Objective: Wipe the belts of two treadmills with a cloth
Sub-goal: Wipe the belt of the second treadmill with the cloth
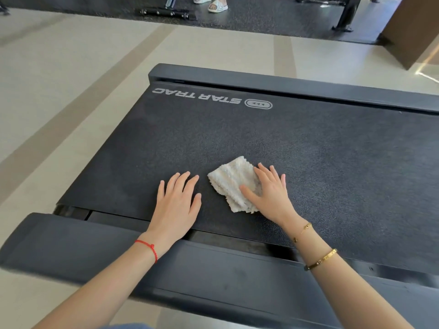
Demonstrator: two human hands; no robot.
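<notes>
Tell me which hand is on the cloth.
The right hand, with gold bracelets, presses flat on the white cloth. The left hand, with a red string, rests on bare belt.

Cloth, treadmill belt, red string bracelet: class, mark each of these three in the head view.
cloth [231,184], head view, on the bare middle of the white fabric.
treadmill belt [332,162], head view, on bare dark surface right of the hands.
red string bracelet [148,245], head view, on the string across the left wrist.

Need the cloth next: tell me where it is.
The cloth lies on the treadmill belt, centre of the head view, under the right hand, beside the left hand.
</notes>
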